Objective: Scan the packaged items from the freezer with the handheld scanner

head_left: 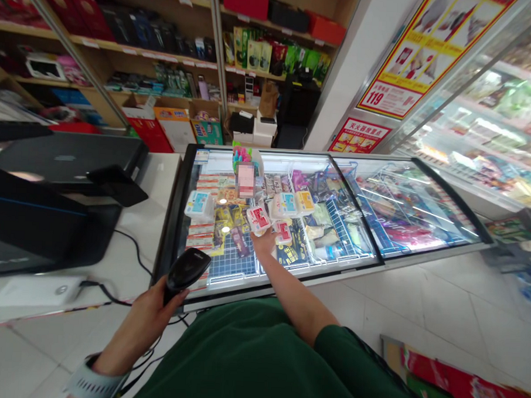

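Note:
My left hand [166, 306] is wrapped around the handle of a black barcode scanner [188, 269], at the near left corner of a glass-topped chest freezer [230, 285]. My right hand [265, 243] reaches over the glass and grips a white plastic tub with a red label [259, 218]. Beside it on the glass is another red-labelled tub [283, 232]. Behind these stand a blue-labelled tub [287, 204] and a yellow-labelled tub [304, 202]. A separate blue-labelled tub [199, 205] sits to the left, near the freezer's edge.
A white counter [154, 188] with a black checkout terminal [40, 218] and a white power-bank-like box [41, 291] is on the left. Shelves of goods [166, 48] line the back. A bright display fridge [493, 115] stands at the right. Cables hang by my left wrist.

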A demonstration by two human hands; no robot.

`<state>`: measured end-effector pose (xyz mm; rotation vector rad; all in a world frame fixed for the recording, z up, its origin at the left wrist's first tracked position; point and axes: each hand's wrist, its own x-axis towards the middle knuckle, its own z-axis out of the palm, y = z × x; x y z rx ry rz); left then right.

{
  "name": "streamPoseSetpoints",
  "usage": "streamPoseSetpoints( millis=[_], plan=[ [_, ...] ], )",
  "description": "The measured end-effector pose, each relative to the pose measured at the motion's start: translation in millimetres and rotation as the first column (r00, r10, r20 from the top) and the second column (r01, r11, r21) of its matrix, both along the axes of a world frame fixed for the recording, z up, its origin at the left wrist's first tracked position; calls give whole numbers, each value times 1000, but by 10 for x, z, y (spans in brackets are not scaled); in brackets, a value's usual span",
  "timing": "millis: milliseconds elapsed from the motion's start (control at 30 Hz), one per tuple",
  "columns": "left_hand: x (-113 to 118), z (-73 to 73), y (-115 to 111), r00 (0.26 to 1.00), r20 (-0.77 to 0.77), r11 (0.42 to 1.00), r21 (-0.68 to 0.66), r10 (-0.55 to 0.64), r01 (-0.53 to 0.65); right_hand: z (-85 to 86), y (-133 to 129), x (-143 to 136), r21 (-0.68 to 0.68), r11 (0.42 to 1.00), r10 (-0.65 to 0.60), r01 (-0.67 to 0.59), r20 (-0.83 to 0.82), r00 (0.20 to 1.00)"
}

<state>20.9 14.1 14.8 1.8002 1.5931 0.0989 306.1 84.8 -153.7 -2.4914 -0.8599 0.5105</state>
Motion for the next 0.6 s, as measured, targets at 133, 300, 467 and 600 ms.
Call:
streamPoseSetpoints(
  millis=[133,300,467,600],
  plan=[
    [-60,25,34,1000,-6,1000,-14,12,-12,53,68,29,-7,1000,23,-23,0,1000],
    [-115,41,68,1000,6,1000,-9,13,-13,117,215,98,4,1000,13,-13,-13,1000],
    [-178,38,76,1000,23,1000,25,18,-19,170,247,104,25,999,-25,26,-31,999],
    [-251,-3,75,998,51,998,43,39,-41,212,157,-46,52,999,20,-16,-64,998]
  ],
)
